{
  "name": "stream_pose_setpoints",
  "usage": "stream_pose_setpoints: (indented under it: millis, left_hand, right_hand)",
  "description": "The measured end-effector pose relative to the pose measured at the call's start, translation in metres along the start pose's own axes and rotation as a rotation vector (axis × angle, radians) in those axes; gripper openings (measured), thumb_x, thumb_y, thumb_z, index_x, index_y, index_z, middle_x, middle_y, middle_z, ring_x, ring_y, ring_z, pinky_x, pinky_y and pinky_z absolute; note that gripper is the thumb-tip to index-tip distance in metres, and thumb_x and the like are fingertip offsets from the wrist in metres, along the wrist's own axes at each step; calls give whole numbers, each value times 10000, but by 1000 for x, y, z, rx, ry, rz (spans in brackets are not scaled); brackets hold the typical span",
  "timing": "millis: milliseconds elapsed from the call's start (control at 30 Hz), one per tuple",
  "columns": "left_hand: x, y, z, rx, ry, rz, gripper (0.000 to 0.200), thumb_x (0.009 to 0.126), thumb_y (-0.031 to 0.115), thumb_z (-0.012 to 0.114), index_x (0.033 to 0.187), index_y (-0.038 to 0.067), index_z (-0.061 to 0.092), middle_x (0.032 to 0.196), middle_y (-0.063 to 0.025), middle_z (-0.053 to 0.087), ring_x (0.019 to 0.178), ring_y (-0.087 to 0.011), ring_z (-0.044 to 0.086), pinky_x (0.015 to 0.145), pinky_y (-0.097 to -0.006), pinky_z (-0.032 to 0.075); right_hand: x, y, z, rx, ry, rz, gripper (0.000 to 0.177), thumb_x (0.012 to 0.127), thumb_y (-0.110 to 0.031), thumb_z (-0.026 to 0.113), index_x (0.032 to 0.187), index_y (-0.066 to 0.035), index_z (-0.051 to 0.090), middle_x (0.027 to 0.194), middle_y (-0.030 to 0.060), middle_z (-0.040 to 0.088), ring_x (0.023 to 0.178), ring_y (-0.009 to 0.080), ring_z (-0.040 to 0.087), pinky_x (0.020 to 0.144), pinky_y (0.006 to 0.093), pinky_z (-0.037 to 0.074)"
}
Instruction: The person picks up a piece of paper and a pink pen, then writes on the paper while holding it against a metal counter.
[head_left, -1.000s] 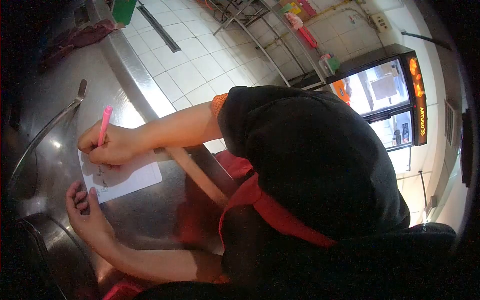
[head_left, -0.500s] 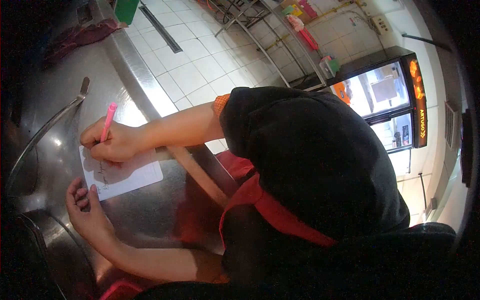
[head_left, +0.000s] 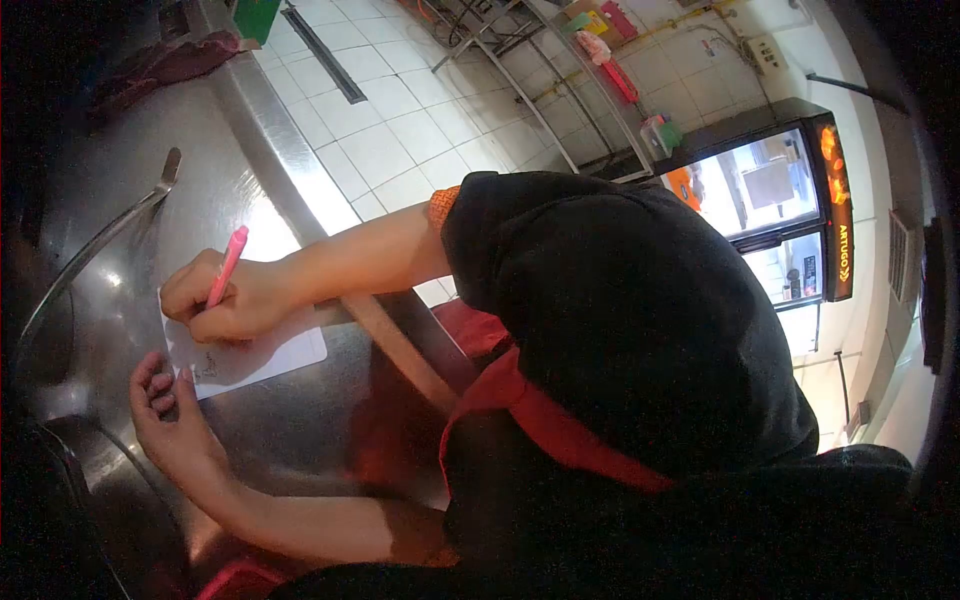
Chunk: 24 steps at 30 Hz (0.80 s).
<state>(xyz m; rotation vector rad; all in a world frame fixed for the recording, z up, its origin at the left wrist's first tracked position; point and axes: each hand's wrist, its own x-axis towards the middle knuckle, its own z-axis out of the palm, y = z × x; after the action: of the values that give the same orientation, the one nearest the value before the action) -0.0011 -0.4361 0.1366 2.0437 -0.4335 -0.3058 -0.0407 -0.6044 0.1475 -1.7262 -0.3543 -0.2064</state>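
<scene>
My right hand (head_left: 235,298) is closed around a pink pen (head_left: 230,262) and rests on a white sheet of paper (head_left: 282,355). The pen leans to the right, and its tip is hidden by the fingers. Some dark handwriting shows on the paper just below this hand. At the lower left edge of the sheet is my left hand (head_left: 175,420), its fingers loosely curled and apart from the thumb. The thumb tip touches the paper's edge, and nothing shows between the fingers. Under the paper lies a shiny metal counter (head_left: 290,430).
A curved metal rod (head_left: 100,240) lies left of the paper. Dark red cloth (head_left: 170,75) and a green object (head_left: 254,20) are at the upper left. A wooden strip (head_left: 400,350) crosses the counter near my body. Beyond stand a metal rack (head_left: 545,120) and a lit display fridge (head_left: 780,180).
My right hand has shifted slightly down and right over the paper, covering some of the writing. The pen now leans further right. My left hand has hardly moved.
</scene>
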Motion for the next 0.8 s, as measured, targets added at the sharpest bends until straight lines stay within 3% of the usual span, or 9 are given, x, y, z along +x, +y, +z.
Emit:
stream_pose_setpoints:
  millis: [67, 200, 367, 800]
  left_hand:
    - [0, 1, 0, 3, -9, 1, 342, 685, 84, 585, 1011, 76, 484, 770, -31, 491, 656, -113, 428, 616, -228, 382]
    - [-3, 16, 0, -13, 23, -40, 286, 668, 34, 570, 947, 63, 513, 752, -19, 465, 645, -108, 393, 613, -223, 363]
    - [-2, 8, -1, -7, -15, -8, 327, 687, 94, 584, 998, 80, 486, 762, -29, 491, 660, -117, 435, 622, -240, 387]
    - [-3, 16, 0, -49, 11, -58, 275, 682, 47, 563, 951, 49, 504, 748, -16, 449, 633, -97, 387, 607, -206, 360]
  right_hand:
    - [0, -2, -2, -138, -21, -116, 133, 570, -39, 462, 512, 26, 362, 517, 104, 365, 477, 204, 405, 447, 315, 299]
    - [1, -8, -1, -120, -22, -157, 137, 576, -41, 463, 517, 27, 359, 515, 102, 361, 468, 206, 401, 437, 310, 299]
    - [2, -7, -1, -139, -31, -181, 139, 585, -42, 461, 519, 25, 359, 514, 105, 366, 468, 210, 408, 437, 312, 305]
    - [1, -3, -2, -185, 99, -89, 146, 589, -48, 454, 512, 21, 351, 513, 112, 373, 457, 228, 408, 428, 317, 313]
